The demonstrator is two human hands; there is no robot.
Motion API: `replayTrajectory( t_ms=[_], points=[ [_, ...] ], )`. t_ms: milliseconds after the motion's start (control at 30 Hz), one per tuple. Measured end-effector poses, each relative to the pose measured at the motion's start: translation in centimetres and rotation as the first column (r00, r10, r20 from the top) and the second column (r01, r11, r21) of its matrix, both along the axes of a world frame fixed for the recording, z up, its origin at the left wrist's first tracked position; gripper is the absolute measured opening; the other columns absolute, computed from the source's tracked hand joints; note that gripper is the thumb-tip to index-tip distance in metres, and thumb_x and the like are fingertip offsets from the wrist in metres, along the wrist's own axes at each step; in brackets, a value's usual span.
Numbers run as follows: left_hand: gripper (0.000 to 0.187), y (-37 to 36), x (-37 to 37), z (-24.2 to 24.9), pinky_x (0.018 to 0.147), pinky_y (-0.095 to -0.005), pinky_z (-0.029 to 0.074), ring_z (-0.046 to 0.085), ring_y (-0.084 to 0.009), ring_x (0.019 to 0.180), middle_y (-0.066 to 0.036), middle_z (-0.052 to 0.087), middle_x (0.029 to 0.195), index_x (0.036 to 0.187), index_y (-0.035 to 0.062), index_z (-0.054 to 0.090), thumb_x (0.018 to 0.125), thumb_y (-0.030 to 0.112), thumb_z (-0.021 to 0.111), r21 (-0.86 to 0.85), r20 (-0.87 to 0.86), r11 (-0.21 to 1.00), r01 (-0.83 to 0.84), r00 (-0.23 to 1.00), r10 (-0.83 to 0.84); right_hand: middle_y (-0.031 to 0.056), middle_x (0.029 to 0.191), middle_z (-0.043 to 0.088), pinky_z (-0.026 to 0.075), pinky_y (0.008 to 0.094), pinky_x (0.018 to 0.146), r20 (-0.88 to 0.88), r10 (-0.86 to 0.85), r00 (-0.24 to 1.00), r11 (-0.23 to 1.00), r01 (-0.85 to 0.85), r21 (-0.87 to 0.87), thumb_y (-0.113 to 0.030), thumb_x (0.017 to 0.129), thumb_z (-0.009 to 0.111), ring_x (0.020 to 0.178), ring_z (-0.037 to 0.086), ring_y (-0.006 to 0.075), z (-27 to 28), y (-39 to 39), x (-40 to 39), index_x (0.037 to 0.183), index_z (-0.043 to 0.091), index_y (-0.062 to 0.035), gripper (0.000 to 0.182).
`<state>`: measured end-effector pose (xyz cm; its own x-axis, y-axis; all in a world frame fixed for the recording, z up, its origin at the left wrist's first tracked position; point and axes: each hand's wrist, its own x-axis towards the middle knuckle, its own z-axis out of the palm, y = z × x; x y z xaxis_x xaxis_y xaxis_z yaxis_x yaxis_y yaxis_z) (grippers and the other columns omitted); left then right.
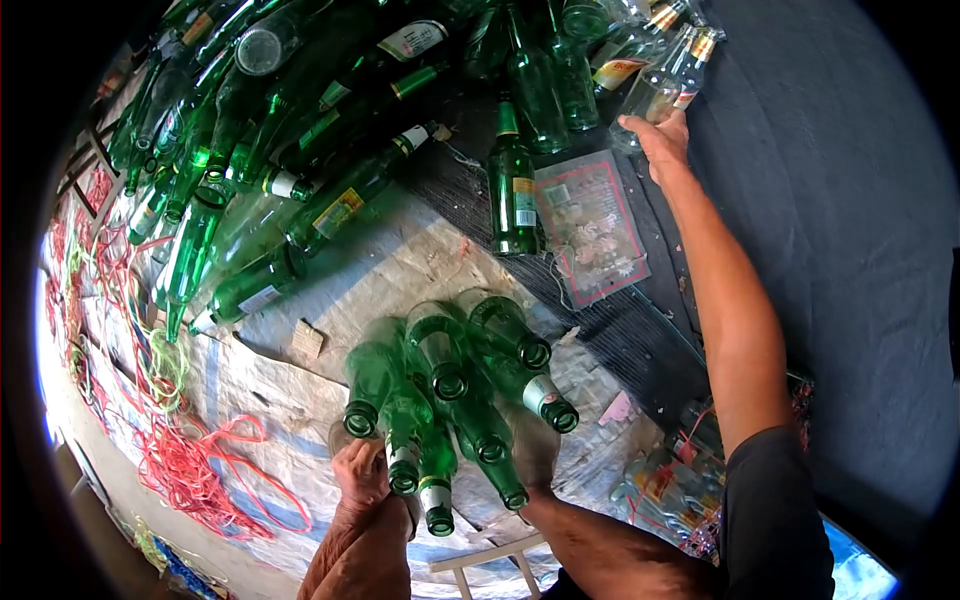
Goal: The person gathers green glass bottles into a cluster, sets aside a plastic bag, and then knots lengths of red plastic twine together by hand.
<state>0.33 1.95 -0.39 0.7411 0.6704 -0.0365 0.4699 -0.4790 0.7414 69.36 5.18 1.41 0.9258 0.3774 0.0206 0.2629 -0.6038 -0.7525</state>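
Observation:
My right hand, arm stretched toward the upper right, grips a clear glass bottle with gold foil at its neck. Near my feet, my left hand has its fingers curled beside a cluster of several green glass bottles. Those bottles stand close together, mouths toward me. What the left fingers hold, if anything, is hidden. One labelled green bottle lies apart, beside a flat clear plastic sheet with a red border.
A large heap of green bottles fills the upper left. Tangled red plastic strapping lies at the left. Bundled clear bottles sit at the lower right. Dark fabric covers the right side, and a pale woven sheet lies underfoot.

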Motion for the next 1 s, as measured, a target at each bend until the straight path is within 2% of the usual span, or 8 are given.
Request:
replayTrajectory(
  t_ms=[133, 233, 333, 433, 733, 833, 867, 1000],
  points=[
    [0.026, 0.0, -0.6, -0.4, 0.062, -0.0418, 0.052, 0.065, -0.0325, 0.068, -0.009, 0.068, 0.083, 0.096, 0.0112, 0.07, 0.072, 0.001, 0.071, -0.003, -0.05, 1.0, 0.022, 0.999, -0.022, 0.0143, 0.122, 0.068, 0.053, 0.0362, 0.096, 0.026, 0.006, 1.0, 0.998, -0.008, 0.059, -0.02, 0.066, 0.097, 0.109, 0.067, 0.0231, -1.3, 0.5, 1.4, 0.128, 0.055, 0.0033, 0.078],
    [0.026, 0.2, -0.5, -0.4, 0.061, -0.0425, 0.052, 0.066, -0.0326, 0.067, -0.008, 0.068, 0.081, 0.095, 0.012, 0.071, 0.071, 0.002, 0.072, 0.0, -0.065, 1.0, 0.023, 0.998, -0.023, 0.0197, 0.123, 0.067, 0.055, 0.0397, 0.096, 0.036, -0.021, 0.999, 0.999, 0.019, 0.043, -0.023, 0.064, 0.097, 0.11, 0.068, 0.0297, -2.1, 0.9, 2.1, 0.128, 0.051, 0.0034, 0.083],
    [0.027, 0.3, -0.7, -0.4, 0.061, -0.0428, 0.053, 0.066, -0.0326, 0.067, -0.008, 0.068, 0.082, 0.095, 0.0122, 0.071, 0.07, 0.002, 0.073, 0.004, -0.065, 0.999, 0.038, 0.997, -0.037, 0.0198, 0.121, 0.068, 0.054, 0.0392, 0.096, 0.053, -0.002, 0.999, 0.999, -0.001, 0.053, -0.022, 0.065, 0.097, 0.109, 0.068, 0.0294, -2.6, 1.2, 2.1, 0.128, 0.051, 0.0036, 0.082],
    [0.025, 0.5, -0.5, -0.3, 0.059, -0.0432, 0.052, 0.065, -0.0329, 0.066, -0.009, 0.068, 0.082, 0.094, 0.012, 0.07, 0.071, 0.002, 0.074, -0.014, -0.041, 0.999, 0.033, 0.999, -0.034, 0.0143, 0.124, 0.067, 0.053, 0.0361, 0.096, 0.025, 0.007, 1.0, 0.997, -0.009, 0.076, -0.025, 0.068, 0.098, 0.112, 0.066, 0.0227, -2.3, 1.2, 1.0, 0.13, 0.054, 0.0038, 0.08],
    [0.024, 0.6, 0.2, 0.0, 0.055, -0.0434, 0.05, 0.064, -0.0326, 0.062, -0.01, 0.065, 0.079, 0.094, 0.0107, 0.068, 0.075, 0.0, 0.077, 0.018, -0.037, 0.999, 0.027, 0.999, -0.027, 0.0173, 0.128, 0.068, 0.051, 0.0373, 0.1, 0.035, 0.066, 0.997, 0.998, -0.066, 0.002, -0.027, 0.077, 0.094, 0.115, 0.066, 0.0249, -3.0, 0.1, 1.9, 0.132, 0.053, 0.005, 0.076],
    [0.022, 0.6, 0.1, 0.0, 0.055, -0.0433, 0.05, 0.064, -0.0319, 0.062, -0.009, 0.064, 0.077, 0.093, 0.0106, 0.068, 0.076, 0.001, 0.077, 0.027, -0.046, 0.999, 0.022, 0.999, -0.021, 0.017, 0.125, 0.068, 0.052, 0.0362, 0.095, 0.357, 0.002, 0.934, 0.991, 0.046, -0.128, -0.03, 0.08, 0.092, 0.11, 0.066, 0.0223, -4.4, -1.3, 1.0, 0.132, 0.055, 0.0053, 0.073],
    [0.021, 0.6, 0.3, 0.1, 0.055, -0.0431, 0.05, 0.064, -0.0316, 0.062, -0.008, 0.064, 0.077, 0.093, 0.0106, 0.069, 0.076, 0.002, 0.078, 0.027, -0.043, 0.999, 0.017, 0.999, -0.016, 0.0203, 0.111, 0.072, 0.055, 0.0398, 0.087, 0.466, -0.003, 0.885, 0.999, 0.025, -0.041, -0.04, 0.078, 0.091, 0.096, 0.069, 0.0283, -5.3, -2.0, 0.4, 0.117, 0.063, 0.0069, 0.067],
    [0.02, 0.8, 0.7, 0.5, 0.057, -0.0404, 0.052, 0.067, -0.0296, 0.064, -0.007, 0.066, 0.079, 0.093, 0.0111, 0.071, 0.075, 0.004, 0.078, 0.034, -0.057, 0.999, 0.02, 0.998, -0.018, 0.0129, 0.088, 0.073, 0.055, 0.0399, 0.079, -0.003, 0.238, 0.971, 0.97, -0.237, 0.062, -0.046, 0.081, 0.089, 0.082, 0.068, 0.0253, -2.8, -2.2, -8.6, 0.104, 0.069, 0.0049, 0.059]
  ],
)
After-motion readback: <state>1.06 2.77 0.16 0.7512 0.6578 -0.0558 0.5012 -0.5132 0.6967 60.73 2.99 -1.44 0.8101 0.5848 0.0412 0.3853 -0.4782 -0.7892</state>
